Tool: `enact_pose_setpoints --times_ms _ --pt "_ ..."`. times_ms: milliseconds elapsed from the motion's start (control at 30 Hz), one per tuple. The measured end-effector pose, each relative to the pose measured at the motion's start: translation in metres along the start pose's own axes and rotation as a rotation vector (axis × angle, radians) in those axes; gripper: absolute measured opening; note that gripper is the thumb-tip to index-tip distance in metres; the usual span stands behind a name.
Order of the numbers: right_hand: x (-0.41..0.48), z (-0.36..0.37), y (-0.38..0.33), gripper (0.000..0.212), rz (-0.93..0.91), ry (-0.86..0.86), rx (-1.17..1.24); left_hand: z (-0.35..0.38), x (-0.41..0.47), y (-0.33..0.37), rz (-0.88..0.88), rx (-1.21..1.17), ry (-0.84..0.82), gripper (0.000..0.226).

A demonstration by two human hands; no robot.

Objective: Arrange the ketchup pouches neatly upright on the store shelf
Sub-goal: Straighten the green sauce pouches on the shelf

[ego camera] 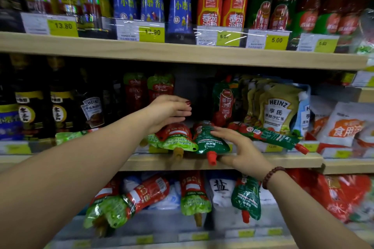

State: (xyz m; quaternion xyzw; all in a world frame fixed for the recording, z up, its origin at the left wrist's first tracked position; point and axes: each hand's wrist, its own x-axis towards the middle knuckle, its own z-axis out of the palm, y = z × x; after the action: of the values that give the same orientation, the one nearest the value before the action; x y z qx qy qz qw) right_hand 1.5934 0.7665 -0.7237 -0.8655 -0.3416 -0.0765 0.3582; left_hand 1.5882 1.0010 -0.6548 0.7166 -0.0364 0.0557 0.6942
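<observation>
On the middle shelf (pixel 153 162) several ketchup pouches lie flat with spouts hanging over the front edge. A red and light-green pouch (pixel 174 137) lies under my left hand (pixel 168 110), which hovers above it with fingers apart. Beside it is a dark green pouch (pixel 208 139) with a red cap; my right hand (pixel 240 147) rests on its right side, fingers spread. Another dark green pouch (pixel 271 135) lies flat to the right. Two red pouches (pixel 149 89) and one dark green pouch (pixel 224 101) stand upright at the back.
Heinz pouches (pixel 279 109) stand to the right, dark sauce bottles (pixel 60 103) to the left. Above, the top shelf (pixel 182 54) holds bottles and price tags. Below, several more ketchup pouches (pixel 141 196) lie tumbled over salt bags (pixel 221 188).
</observation>
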Motion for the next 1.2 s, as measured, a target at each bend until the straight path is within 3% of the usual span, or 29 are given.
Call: enact_pose_setpoints --times_ms 167,333,433,533,900,967,1067,1200 --pt "0.006 0.004 -0.003 0.048 -0.121 0.147 -0.091 -0.005 -0.013 0.004 -0.007 -0.012 0.015 0.017" --pt "0.013 -0.004 -0.001 0.047 -0.087 0.168 -0.057 -0.009 -0.019 0.006 -0.003 0.020 -0.004 0.015" --pt "0.021 -0.012 -0.005 0.040 -0.057 0.241 0.049 -0.007 -0.019 0.007 0.006 0.070 -0.010 0.013" --pt "0.036 -0.026 -0.014 0.017 -0.035 0.414 0.265 -0.003 -0.016 0.007 0.002 0.085 -0.019 0.017" --pt "0.065 -0.035 -0.025 0.012 0.016 0.522 0.746 0.021 0.006 -0.005 0.096 0.234 -0.117 0.070" --pt "0.070 -0.033 -0.030 0.011 0.014 0.504 0.761 0.028 0.013 -0.008 0.110 0.265 -0.114 0.065" --pt "0.076 -0.029 -0.037 0.007 0.010 0.487 0.752 0.035 0.022 -0.011 0.097 0.306 -0.107 0.038" --pt "0.081 -0.030 -0.036 0.008 0.037 0.458 0.712 0.038 0.032 -0.018 0.065 0.287 -0.075 0.030"
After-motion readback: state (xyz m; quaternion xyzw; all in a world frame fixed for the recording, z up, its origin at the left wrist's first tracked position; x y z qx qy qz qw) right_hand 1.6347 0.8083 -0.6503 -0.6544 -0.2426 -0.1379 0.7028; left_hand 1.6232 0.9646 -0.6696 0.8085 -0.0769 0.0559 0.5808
